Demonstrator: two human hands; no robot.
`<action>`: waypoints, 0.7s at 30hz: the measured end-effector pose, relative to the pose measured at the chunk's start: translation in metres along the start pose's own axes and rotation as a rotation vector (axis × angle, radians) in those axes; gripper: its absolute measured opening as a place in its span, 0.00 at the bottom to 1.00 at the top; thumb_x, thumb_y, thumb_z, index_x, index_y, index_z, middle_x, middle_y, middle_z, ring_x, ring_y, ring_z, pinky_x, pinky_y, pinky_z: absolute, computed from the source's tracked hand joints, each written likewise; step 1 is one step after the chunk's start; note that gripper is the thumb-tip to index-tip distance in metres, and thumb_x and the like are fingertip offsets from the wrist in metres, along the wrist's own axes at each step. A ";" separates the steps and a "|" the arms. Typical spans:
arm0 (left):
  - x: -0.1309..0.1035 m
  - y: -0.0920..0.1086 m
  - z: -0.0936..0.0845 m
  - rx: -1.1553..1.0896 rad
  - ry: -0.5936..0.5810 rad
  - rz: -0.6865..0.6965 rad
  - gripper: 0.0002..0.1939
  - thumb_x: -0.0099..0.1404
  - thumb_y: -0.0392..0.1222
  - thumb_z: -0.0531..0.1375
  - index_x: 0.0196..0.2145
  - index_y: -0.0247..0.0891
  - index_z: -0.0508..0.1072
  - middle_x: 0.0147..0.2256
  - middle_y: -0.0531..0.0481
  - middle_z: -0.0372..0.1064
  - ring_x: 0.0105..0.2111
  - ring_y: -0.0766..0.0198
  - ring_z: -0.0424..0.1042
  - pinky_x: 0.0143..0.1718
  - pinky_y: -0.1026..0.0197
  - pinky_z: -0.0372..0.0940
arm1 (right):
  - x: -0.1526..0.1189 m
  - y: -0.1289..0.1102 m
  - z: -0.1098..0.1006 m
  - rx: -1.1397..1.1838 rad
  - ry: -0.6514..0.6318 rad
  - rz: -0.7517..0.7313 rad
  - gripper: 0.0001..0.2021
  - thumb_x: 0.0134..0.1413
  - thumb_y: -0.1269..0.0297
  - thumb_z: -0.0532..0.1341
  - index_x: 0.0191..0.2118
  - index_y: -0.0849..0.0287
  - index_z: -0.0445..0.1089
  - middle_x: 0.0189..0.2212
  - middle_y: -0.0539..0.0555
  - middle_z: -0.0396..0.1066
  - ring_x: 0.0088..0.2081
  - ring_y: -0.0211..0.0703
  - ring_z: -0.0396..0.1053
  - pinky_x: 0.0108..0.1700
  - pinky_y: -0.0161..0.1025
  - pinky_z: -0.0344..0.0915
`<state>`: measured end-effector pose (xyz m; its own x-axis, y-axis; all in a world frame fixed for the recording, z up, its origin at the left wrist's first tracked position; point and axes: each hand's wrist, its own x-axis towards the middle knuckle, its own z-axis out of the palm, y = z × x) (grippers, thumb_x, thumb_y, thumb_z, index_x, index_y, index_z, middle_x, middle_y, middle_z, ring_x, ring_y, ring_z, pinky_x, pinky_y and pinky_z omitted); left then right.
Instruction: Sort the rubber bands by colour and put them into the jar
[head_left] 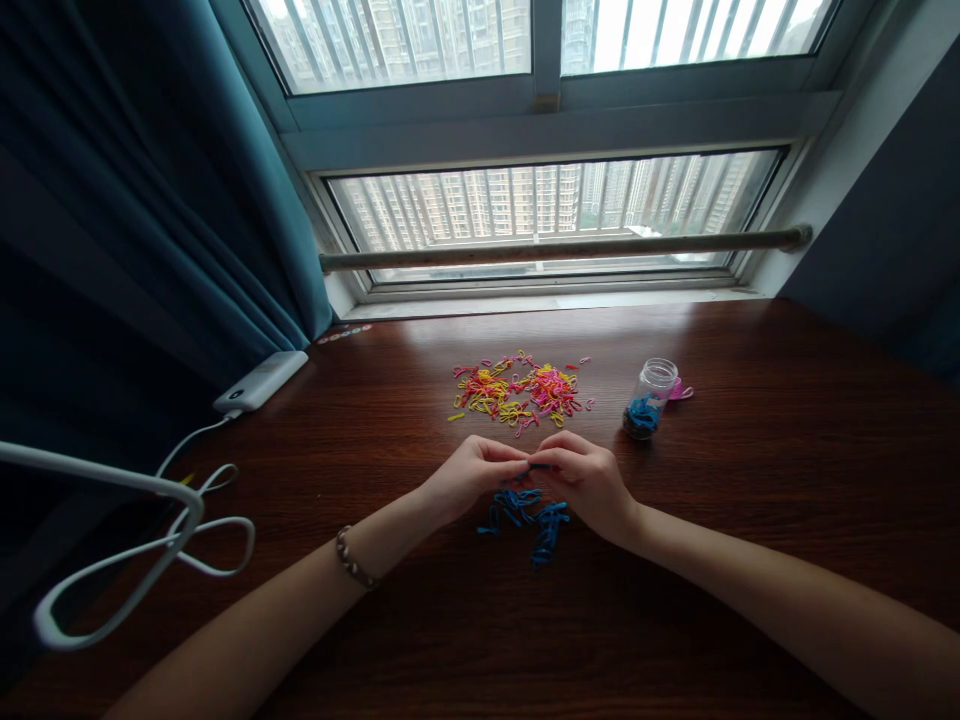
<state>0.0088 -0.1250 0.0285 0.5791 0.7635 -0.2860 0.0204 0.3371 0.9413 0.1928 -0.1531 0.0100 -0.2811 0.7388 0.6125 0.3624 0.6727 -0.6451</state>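
Note:
My left hand (480, 475) and my right hand (589, 480) meet above the table, fingertips pinched close together. Between them shows a short dark-blue strand that looks like a blue rubber band (538, 466); both hands grip it. Just below lie loose blue rubber bands (547, 535) in small clumps on the wood. Beyond my fingers spreads a pile of pink, red and yellow rubber bands (517, 390). To the right stands a clear jar (658, 378), upright and uncapped, with blue bands in its lower part.
Something pink (681, 390) lies behind the jar on the brown wooden table (375, 620). At the left are a white power strip (262, 383) and a looped white cable (120, 610), beside a blue curtain (247, 200). A rail (525, 253) crosses the window at the back.

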 end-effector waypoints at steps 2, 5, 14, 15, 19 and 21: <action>0.001 -0.001 0.002 -0.034 0.007 -0.004 0.15 0.52 0.43 0.63 0.35 0.29 0.76 0.31 0.43 0.74 0.30 0.65 0.71 0.35 0.64 0.64 | 0.000 0.000 0.000 0.002 0.035 -0.009 0.04 0.51 0.69 0.59 0.31 0.58 0.71 0.30 0.53 0.67 0.29 0.35 0.66 0.30 0.31 0.63; 0.001 -0.002 0.004 -0.083 0.033 0.002 0.16 0.52 0.45 0.63 0.34 0.28 0.76 0.31 0.42 0.74 0.30 0.65 0.71 0.36 0.63 0.65 | 0.000 0.001 0.000 0.004 0.042 -0.030 0.03 0.51 0.70 0.59 0.30 0.59 0.70 0.29 0.52 0.68 0.29 0.35 0.66 0.31 0.31 0.63; 0.001 -0.001 0.005 -0.071 0.118 -0.048 0.13 0.44 0.37 0.68 0.30 0.29 0.76 0.27 0.46 0.74 0.28 0.66 0.71 0.36 0.64 0.65 | -0.004 0.001 0.000 -0.053 -0.046 -0.107 0.05 0.54 0.70 0.56 0.30 0.58 0.68 0.31 0.53 0.68 0.31 0.36 0.65 0.34 0.32 0.62; 0.001 -0.002 0.005 -0.070 0.122 -0.044 0.12 0.44 0.36 0.68 0.29 0.30 0.76 0.26 0.47 0.73 0.27 0.67 0.71 0.34 0.64 0.65 | -0.004 0.000 -0.001 -0.063 -0.060 -0.115 0.05 0.55 0.70 0.55 0.31 0.58 0.68 0.31 0.53 0.68 0.32 0.36 0.65 0.34 0.32 0.62; 0.000 -0.003 0.006 -0.014 0.119 0.012 0.11 0.44 0.37 0.68 0.28 0.30 0.75 0.24 0.49 0.72 0.25 0.68 0.70 0.31 0.66 0.64 | -0.001 -0.001 -0.004 -0.066 -0.109 -0.132 0.06 0.56 0.70 0.54 0.33 0.59 0.67 0.32 0.54 0.68 0.32 0.36 0.64 0.34 0.33 0.62; -0.001 -0.003 0.006 0.027 0.121 0.035 0.11 0.44 0.37 0.68 0.27 0.30 0.75 0.24 0.49 0.72 0.24 0.68 0.69 0.29 0.66 0.63 | 0.000 0.000 -0.006 -0.059 -0.140 -0.146 0.05 0.56 0.69 0.54 0.34 0.59 0.67 0.32 0.54 0.67 0.32 0.37 0.64 0.34 0.33 0.62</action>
<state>0.0128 -0.1296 0.0272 0.4774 0.8360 -0.2705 0.0242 0.2952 0.9551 0.1981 -0.1534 0.0133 -0.4533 0.6351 0.6254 0.3593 0.7723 -0.5239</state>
